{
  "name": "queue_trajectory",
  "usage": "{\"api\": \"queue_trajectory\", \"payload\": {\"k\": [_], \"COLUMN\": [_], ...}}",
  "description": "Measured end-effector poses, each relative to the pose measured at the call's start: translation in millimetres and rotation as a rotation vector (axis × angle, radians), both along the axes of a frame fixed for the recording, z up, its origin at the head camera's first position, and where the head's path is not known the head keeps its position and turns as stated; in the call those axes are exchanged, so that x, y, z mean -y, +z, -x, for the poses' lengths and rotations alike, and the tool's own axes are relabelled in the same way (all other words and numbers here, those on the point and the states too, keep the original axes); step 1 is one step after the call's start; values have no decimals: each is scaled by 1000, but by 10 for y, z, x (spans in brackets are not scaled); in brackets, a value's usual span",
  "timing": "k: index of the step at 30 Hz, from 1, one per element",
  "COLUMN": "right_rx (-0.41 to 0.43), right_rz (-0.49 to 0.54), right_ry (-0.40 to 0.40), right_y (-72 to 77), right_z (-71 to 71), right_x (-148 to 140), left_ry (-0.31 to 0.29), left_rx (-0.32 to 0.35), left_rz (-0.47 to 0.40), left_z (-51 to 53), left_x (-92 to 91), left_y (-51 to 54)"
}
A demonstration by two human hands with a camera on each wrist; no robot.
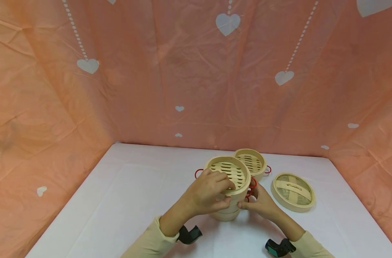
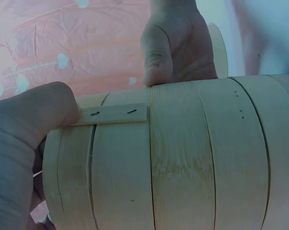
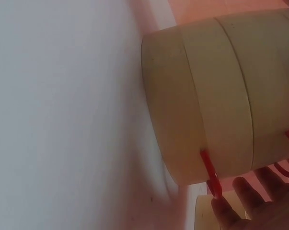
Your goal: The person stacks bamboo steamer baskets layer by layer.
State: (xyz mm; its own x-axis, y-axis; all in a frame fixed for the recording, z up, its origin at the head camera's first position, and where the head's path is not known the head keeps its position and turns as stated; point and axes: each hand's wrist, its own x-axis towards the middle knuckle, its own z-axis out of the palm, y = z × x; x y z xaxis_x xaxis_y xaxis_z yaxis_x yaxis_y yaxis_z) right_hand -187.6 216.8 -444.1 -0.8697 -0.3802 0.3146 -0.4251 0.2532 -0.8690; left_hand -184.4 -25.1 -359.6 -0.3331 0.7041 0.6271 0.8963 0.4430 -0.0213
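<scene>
Several bamboo steamer baskets [image 1: 227, 212] stand stacked upright on the white table, with red handles [image 1: 253, 183] at the sides. My left hand [image 1: 209, 191] grips the near rim of the slatted top basket [image 1: 212, 165], fingers inside and thumb on the outer wall. The left wrist view shows that thumb beside a stapled bamboo strip [image 2: 118, 114]. My right hand [image 1: 263, 204] rests against the right side of the stack, thumb toward the front. In the right wrist view its spread fingers [image 3: 249, 194] lie by the red handles [image 3: 210, 167]; some fingertips are hidden.
Behind the stack, to its right, stands another slatted bamboo basket [image 1: 251, 162] with a red handle. A round woven bamboo lid [image 1: 293, 191] lies on the table [image 1: 144, 179] at the right. An orange cloth with hearts [image 1: 196, 71] hangs around the table.
</scene>
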Motion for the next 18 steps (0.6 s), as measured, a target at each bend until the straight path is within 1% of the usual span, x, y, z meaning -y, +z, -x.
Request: {"api": "queue_trajectory", "payload": {"k": [4, 6, 9, 13, 15, 18], "right_rx": [-2, -8, -34, -95, -130, -179], "right_rz": [-20, -53, -125, -181, -188, -216], "right_ry": [-18, -44, -93, -118, -118, -131], "right_y": [12, 18, 22, 37, 48, 63], "right_z": [-7, -17, -38, -59, -70, -98], "right_x": [5, 3, -16, -63, -92, -137], "left_ry": [6, 10, 1, 5, 23, 51], "left_rx": [6, 18, 60, 114, 132, 177], "left_rz": [5, 7, -17, -112, -171, -260], "left_z": [-2, -4, 2, 37, 60, 94], "left_x": [13, 26, 60, 132, 170, 223], "left_y": [1, 6, 19, 21, 15, -5]}}
